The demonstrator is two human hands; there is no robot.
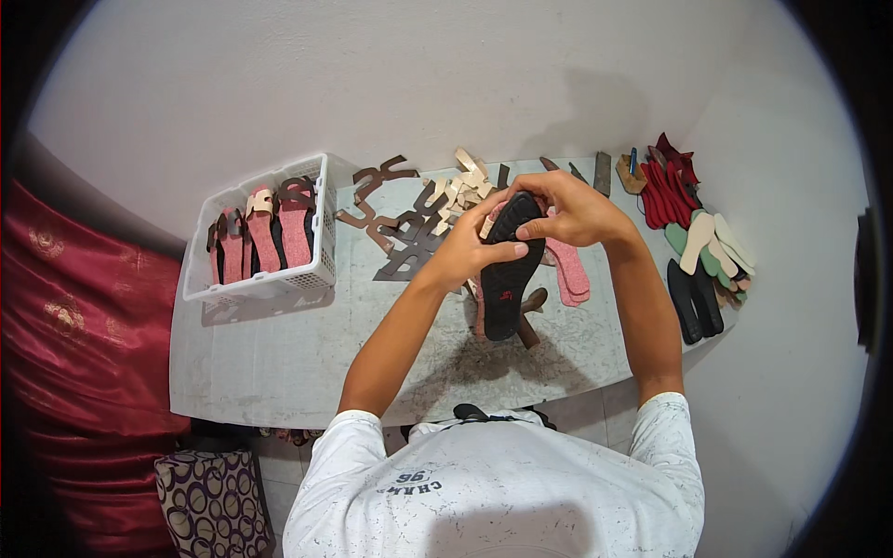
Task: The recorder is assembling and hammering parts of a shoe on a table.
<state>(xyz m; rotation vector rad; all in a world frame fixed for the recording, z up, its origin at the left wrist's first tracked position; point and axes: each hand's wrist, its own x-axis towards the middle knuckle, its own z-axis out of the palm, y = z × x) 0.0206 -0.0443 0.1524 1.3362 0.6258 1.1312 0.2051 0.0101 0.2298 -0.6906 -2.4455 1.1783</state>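
Observation:
Both of my hands grip a sandal sole above the middle of the table, its black ridged underside [505,293] facing me. A pink layer shows along its left edge. My left hand [462,249] is closed around the left side, thumb across the black bottom. At the upper end, my right hand [579,206] is closed with its thumb pressed on the underside and fingers wrapped behind. Beneath the sole lies a wooden-handled tool [528,332], mostly hidden. Pink insoles [568,272] rest just right of it on the table.
A white basket [324,223] at left holds several pink sandals. Brown and beige strap pieces [409,228] lie scattered behind my hands. At right are red pieces [662,197], pale and green insoles [698,244] and black soles [686,302]. Walls stand behind and right of the table [251,363].

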